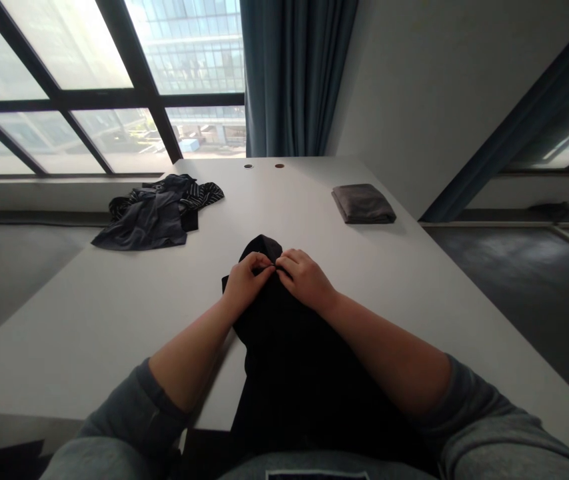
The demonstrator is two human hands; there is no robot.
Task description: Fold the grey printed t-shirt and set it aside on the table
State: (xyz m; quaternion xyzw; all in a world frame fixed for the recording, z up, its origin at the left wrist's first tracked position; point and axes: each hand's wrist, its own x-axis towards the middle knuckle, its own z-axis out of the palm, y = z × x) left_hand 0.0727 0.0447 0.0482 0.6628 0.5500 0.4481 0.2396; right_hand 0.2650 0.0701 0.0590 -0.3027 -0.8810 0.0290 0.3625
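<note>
A black garment (pixel 289 360) hangs from my hands over the near edge of the white table, its upper end bunched up between them. My left hand (pixel 247 280) pinches the cloth near its top edge with thumb and forefinger. Right beside it, my right hand (pixel 304 277) grips the same edge, fingers bent, so that the fingertips of both hands almost meet. The garment's exact kind cannot be made out, as it is dark and folded on itself.
On the white table (pixel 174 320), a heap of dark and striped clothes (pixel 157 213) lies at the back left. A folded grey-brown cloth (pixel 364 203) rests at the back right. Two round cable holes sit near the far edge, before a blue curtain (pixel 294 80) and windows.
</note>
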